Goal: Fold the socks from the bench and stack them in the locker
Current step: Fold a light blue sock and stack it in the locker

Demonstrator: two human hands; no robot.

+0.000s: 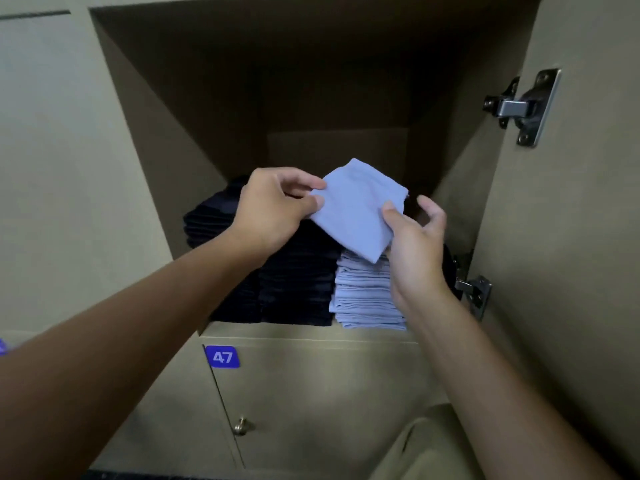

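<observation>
Both hands, left and right, pinch one folded blue sock above the locker, which holds three dark stacks and one blue stack.

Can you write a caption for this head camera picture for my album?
Two hands, left and right, hold a folded blue sock above the blue pile in the locker.

Both hands are holding a folded light-blue sock inside the open locker. The left hand is pinching its left edge; the right hand is gripping its lower right corner. Directly below the fingers, a light-blue stack is sitting just beside dark stacks. A hinge is showing on the door.
</observation>
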